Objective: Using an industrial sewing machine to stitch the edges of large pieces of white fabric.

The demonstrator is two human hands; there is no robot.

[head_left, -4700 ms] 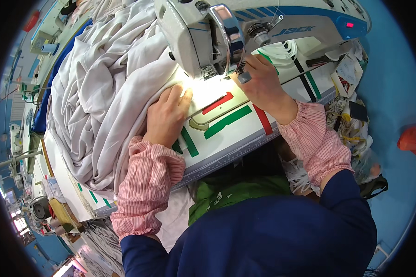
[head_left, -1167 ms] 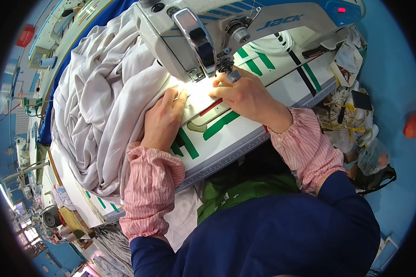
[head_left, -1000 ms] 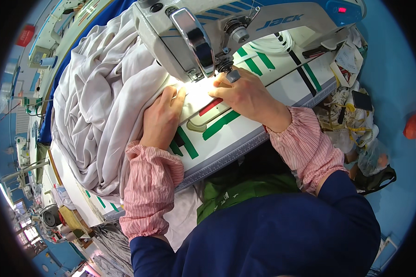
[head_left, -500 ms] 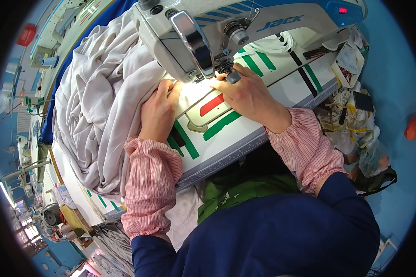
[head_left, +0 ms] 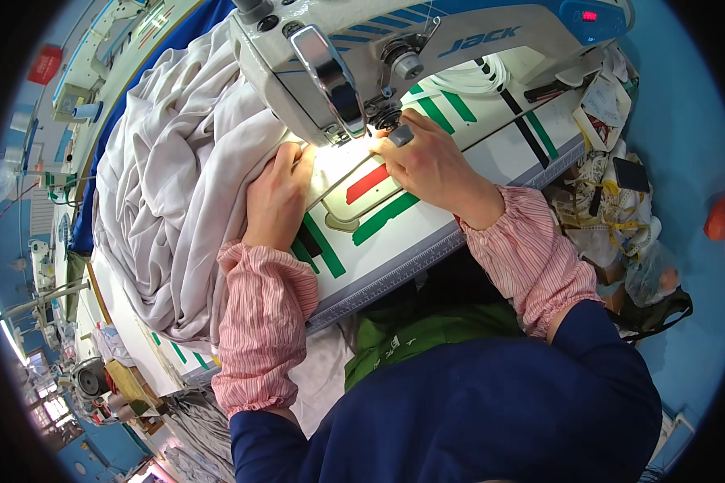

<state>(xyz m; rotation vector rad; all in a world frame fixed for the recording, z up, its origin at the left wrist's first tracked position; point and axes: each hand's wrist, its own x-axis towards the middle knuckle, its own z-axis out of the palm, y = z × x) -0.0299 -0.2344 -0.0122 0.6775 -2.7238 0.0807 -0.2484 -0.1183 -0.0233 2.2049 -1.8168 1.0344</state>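
Observation:
A large heap of pale grey-white fabric [head_left: 165, 169] lies on the left of the sewing machine [head_left: 298, 88]. My left hand [head_left: 279, 197] is closed on the right edge of this fabric, its fingers curled and partly hidden in the folds. Just right of the lit needle area, my right hand [head_left: 437, 165] is closed in a pinch beside the presser foot [head_left: 348, 135]. Glare and the machine's parts hide what its fingertips hold, if anything. Between the hands shows the metal needle plate [head_left: 342, 219] with a red tape strip [head_left: 367, 184].
Green and black tape strips mark the white table [head_left: 499, 157], and a measuring tape [head_left: 411, 262] runs along its front edge. Coiled white cord [head_left: 471, 76] lies behind the needle. At the right stand a box of papers [head_left: 604, 105] and cluttered trimmings with a dark phone-like slab [head_left: 631, 175].
The picture has shifted slightly, with the machine a little further left. Both hands keep nearly the same places and grips; the fabric heap looks unchanged.

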